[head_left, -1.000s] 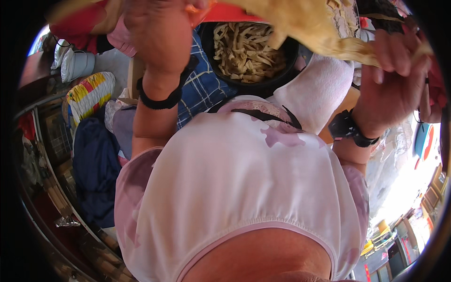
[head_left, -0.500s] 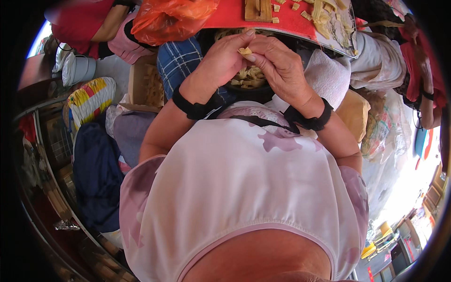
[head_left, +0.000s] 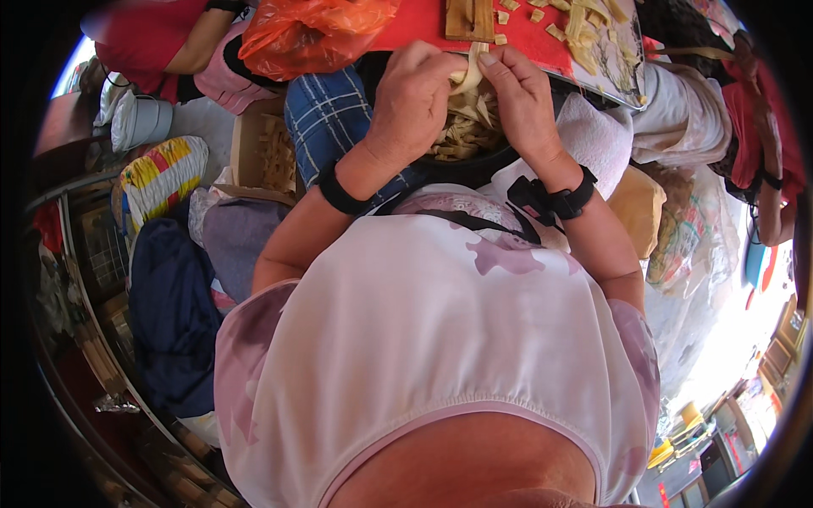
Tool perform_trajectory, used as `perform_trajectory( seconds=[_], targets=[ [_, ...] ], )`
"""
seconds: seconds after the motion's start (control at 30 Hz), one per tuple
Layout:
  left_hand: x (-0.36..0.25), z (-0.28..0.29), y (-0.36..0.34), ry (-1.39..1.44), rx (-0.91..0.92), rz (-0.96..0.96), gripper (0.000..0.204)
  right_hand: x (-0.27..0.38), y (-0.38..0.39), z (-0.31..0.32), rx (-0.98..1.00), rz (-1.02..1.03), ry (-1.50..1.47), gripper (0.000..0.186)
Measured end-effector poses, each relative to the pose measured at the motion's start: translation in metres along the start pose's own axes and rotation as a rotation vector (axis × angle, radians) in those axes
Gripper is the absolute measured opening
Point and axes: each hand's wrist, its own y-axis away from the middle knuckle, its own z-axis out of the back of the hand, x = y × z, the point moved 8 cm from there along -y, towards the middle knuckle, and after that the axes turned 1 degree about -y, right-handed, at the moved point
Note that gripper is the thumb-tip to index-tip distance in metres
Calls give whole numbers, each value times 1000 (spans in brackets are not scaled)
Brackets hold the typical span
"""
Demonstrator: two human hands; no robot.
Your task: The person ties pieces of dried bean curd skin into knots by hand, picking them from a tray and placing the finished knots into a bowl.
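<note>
My left hand (head_left: pixel 414 107) and my right hand (head_left: pixel 522 107) are closed on a pale yellow strip (head_left: pixel 476 63), pinched between their fingers. Just below and behind them a dark round pot (head_left: pixel 506 161) holds many similar strips (head_left: pixel 467 129). Above my hands is a red-topped table (head_left: pixel 406 25) with a small wooden block (head_left: pixel 465 19), cut square pieces and loose strips (head_left: pixel 584 35). An orange plastic bag (head_left: pixel 309 30) lies at its left end.
A box (head_left: pixel 254 152), blue checked cloth (head_left: pixel 326 123), striped sack (head_left: pixel 161 173) and grey bucket (head_left: pixel 149 123) are at the left. A white towel (head_left: pixel 597 135) lies right of the pot. Other people (head_left: pixel 190 46) (head_left: pixel 766 144) are at both sides.
My hands came down and inward from spread apart with a long strip, met over the pot, then separated slightly with a strip between them. The table and orange bag came more into view.
</note>
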Motion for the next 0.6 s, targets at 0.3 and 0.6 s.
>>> perform_trajectory(
  seconds=[0.3,0.6],
  targets=[
    [-4,22,-3,271,-217,-17,22,23,16,-23,139,-85,-199,25],
    [22,-9,-2,1277,-15,403,11,43,12,-1,143,116,-140,18]
  ],
)
